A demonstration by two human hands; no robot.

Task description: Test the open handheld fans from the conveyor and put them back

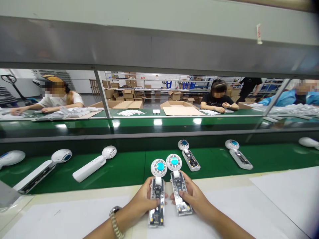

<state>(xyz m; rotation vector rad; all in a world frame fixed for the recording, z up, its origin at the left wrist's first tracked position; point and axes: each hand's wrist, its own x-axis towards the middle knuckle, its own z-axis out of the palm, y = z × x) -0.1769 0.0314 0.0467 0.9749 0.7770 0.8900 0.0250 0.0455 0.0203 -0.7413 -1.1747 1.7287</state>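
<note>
eight handheld fans (158, 186), two hands (143, 200), one wristwatch (115, 210), four other people (58, 96)

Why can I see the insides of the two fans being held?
They are open. The left fan and right fan have no handle covers, so their circuit boards show.

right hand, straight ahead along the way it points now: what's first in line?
Probably the open fan lying on the green belt, just beyond the unit that the right hand holds. Depth is unclear; it might pass slightly left of it.
</note>
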